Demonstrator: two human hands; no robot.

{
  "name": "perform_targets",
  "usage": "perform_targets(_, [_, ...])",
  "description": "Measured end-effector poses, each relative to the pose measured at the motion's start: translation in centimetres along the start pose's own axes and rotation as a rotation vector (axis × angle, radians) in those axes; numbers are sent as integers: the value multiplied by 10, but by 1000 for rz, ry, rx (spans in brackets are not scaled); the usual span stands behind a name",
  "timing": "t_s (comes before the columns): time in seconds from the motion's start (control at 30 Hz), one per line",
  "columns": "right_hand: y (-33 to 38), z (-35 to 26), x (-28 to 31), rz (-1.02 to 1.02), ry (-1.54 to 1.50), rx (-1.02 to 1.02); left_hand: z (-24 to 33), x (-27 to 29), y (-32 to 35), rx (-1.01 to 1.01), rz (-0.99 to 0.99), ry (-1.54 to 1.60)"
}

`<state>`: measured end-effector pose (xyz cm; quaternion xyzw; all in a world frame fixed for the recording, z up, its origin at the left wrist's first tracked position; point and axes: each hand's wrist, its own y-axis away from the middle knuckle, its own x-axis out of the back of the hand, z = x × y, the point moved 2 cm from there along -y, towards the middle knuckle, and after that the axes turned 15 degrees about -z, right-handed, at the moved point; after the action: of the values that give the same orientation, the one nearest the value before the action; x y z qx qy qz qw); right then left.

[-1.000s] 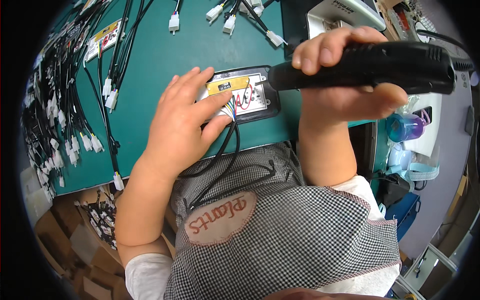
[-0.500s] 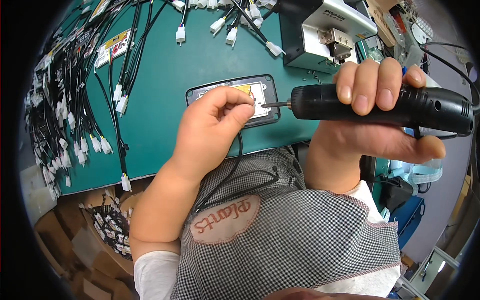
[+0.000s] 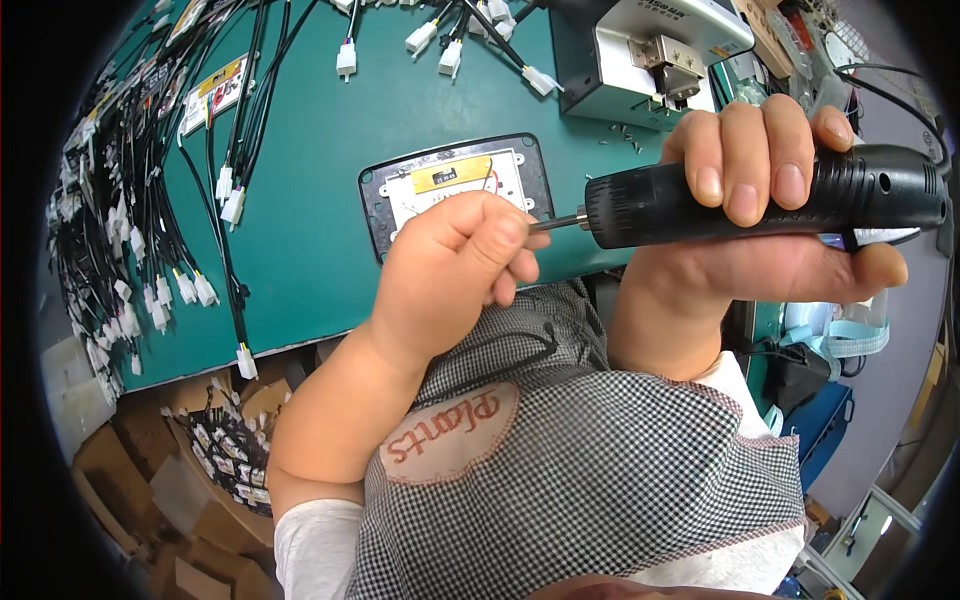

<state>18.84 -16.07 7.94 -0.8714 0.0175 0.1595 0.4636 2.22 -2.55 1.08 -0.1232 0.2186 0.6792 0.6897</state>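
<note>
My right hand grips a black electric screwdriver held level, its metal bit pointing left. My left hand is curled in front of me with its fingertips pinched at the tip of that bit. Just beyond the left hand, a dark rounded plastic housing with a white inner plate, a yellow label and thin coloured wires lies flat on the green table mat. Whether a screw sits between my fingers is hidden.
Bundles of black cables with white connectors cover the left of the mat and the top edge. A grey metal machine stands at the back right with loose screws beside it. Cardboard boxes sit below the table edge on the left.
The left hand came off the housing and closed its fingers at the screwdriver bit. The right hand drew the screwdriver to the right, away from the housing.
</note>
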Motion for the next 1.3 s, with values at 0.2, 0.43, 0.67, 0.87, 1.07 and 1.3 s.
perform_targets(0.2, [5,5,10,-46,351,-51,30,19,-5,-285,220,-1343])
perform_targets(0.43, [1,49,8,352,500,82,17,27,1,-134,260,-1688])
perform_targets(0.67, [0,67,3,431,398,-51,17,27,2,-148,234,-1721])
perform_targets(0.87, [2,65,6,450,307,-62,18,31,4,-138,203,-1687])
perform_targets(1.07, [-2,46,11,478,465,-8,17,35,3,-168,178,-1656])
perform_targets(1.3, [-1,55,8,562,453,-22,16,36,3,-183,187,-1664])
